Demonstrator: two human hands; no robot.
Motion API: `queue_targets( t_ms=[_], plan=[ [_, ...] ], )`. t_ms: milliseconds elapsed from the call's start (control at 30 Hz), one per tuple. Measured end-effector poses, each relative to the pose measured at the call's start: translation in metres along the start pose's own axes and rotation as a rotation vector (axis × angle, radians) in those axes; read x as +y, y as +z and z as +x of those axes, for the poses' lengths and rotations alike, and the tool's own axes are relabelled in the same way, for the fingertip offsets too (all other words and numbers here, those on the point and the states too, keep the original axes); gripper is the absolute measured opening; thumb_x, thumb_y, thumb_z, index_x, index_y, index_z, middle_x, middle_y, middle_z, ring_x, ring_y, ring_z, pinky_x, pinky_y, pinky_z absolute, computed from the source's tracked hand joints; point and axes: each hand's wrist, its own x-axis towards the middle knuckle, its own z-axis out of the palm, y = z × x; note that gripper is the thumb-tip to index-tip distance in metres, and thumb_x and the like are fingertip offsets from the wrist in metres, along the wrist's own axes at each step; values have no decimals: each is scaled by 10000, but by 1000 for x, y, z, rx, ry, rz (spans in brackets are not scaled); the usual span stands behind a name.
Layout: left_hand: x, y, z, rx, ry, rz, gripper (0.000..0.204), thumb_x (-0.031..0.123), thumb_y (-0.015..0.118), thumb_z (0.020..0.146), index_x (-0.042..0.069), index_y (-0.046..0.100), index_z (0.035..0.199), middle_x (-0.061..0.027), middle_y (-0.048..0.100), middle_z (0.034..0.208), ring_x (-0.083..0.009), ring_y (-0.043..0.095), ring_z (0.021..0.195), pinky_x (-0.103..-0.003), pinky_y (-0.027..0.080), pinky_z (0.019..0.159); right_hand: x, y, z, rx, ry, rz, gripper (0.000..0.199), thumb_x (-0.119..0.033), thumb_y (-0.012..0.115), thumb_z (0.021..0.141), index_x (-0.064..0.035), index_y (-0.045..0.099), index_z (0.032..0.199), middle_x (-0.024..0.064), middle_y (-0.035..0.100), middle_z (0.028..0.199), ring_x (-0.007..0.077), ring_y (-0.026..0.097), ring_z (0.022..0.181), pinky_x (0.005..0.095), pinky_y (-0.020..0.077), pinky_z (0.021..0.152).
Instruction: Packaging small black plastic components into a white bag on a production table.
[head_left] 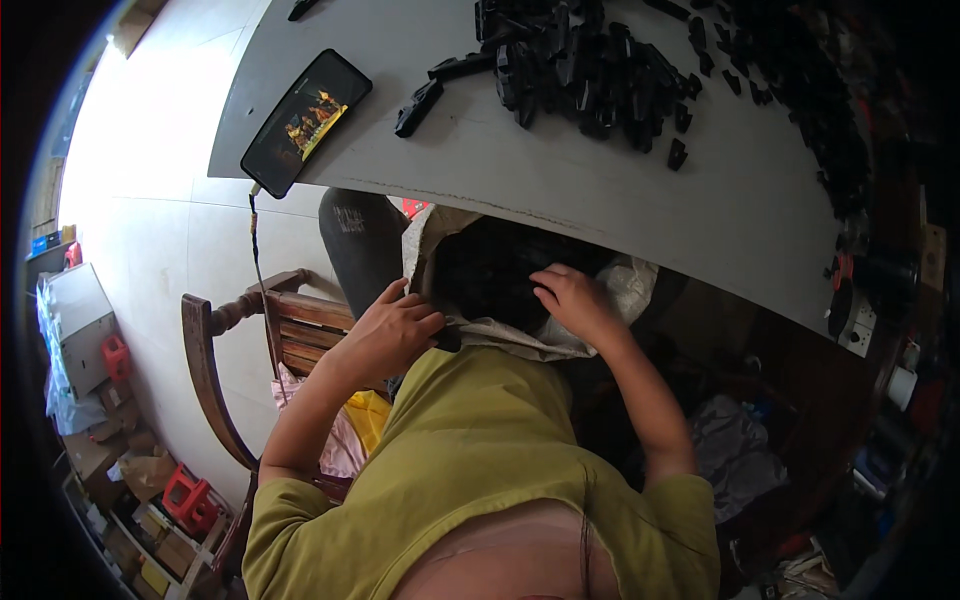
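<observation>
A pale sack (632, 285) holds dark pieces (485, 268) below the right hand (577, 302)

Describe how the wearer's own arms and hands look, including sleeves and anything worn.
Both the left hand and the right hand are ungloved, and the forearms are bare. The short sleeves are plain yellow-green, matching the top. No watch or bracelet shows; rings are too small to tell.

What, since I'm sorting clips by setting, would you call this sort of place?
Perhaps a small workshop: black parts lie heaped on a grey table, an open pale sack sits by its near edge, and boxes are piled at the left.
</observation>
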Motion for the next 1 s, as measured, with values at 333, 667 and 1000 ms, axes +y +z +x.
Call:
queue_targets(
  t_ms=[333,667,1000],
  plan=[
    [3,-8,1,-59,-25,-77,240,125,677,737,37,566,930,-113,608,964,-289,561,993,-393,401,959,-2,23,10,45,-246,-370,134,-92,605,786,-68,663,904,62,595,830,256,599,815,372,506,687],
    [3,-7,1,7,17,-72,186,140,651,768,42,551,890,-96,590,885,-275,557,949,-380,412,903,-4,46,0,-424,-306,-380,121,-55,547,752,-61,666,769,80,630,844,268,606,866,379,514,742],
    [4,-9,1,-25,-12,-69,244,104,682,743,32,568,946,-101,595,914,-288,559,940,-382,431,911,-12,46,0,-511,-318,-386,141,-72,531,771,-41,668,787,104,637,878,291,603,907,399,511,761]
  ],
)
